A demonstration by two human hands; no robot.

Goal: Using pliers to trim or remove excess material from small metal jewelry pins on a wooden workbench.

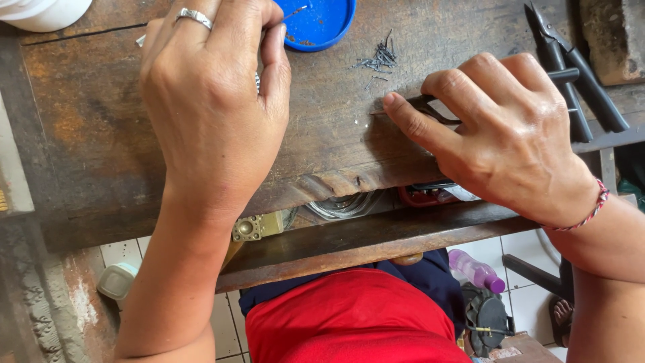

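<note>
Here, thin wire work on my worn wooden bench [101, 134].
My left hand [208, 101] pinched a fine wire piece [295, 11] over the blue lid [319, 23]; my right hand [510, 134] gripped small dark pliers [430, 111], forefinger extended.

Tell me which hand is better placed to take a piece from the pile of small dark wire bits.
Left, probably. The left hand pinches only a thin pin, while the right hand grips pliers. The wire bits lie between both hands.

The left hand [211, 101] lies far and left, back up, fingers curled, thumb and forefinger pinched at the far tip; a ring sits on one finger. The right hand [500, 134] lies right, knuckles up, forefinger stretched leftward, other fingers bent. Both forearms run near, toward the body.
</note>
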